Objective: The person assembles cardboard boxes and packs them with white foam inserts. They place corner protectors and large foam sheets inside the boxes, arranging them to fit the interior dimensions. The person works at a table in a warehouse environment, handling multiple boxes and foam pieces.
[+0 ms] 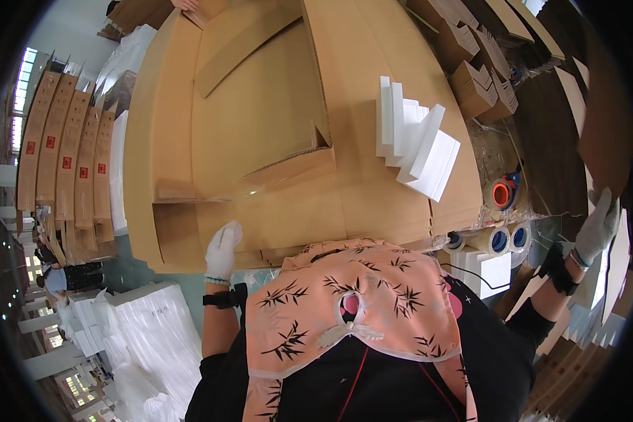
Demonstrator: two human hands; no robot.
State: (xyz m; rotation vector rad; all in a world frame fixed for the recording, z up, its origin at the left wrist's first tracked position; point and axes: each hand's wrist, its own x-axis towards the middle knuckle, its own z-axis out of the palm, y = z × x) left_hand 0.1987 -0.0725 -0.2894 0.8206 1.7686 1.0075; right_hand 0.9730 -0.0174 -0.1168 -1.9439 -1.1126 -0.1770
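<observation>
My left hand [222, 250], in a white glove, lies flat on the near edge of a large flat brown cardboard carton [260, 119]. A strip of clear tape [243, 193] runs across the carton just beyond its fingers. My right hand [598, 226], also in a white glove, is stretched far to the right with its fingers extended against upright brown cardboard sheets [615, 271]. I cannot see anything gripped in it. A folded flap [292, 165] stands up in the carton's middle.
White foam blocks [416, 141] lie stacked on the carton's right part. An orange tape dispenser [503, 192] and tape rolls [499, 240] sit by its right corner. Folded cardboard pieces [482, 84] pile at the back right. White foam stacks [155, 330] stand lower left, and flat cartons [63, 155] lean at the left.
</observation>
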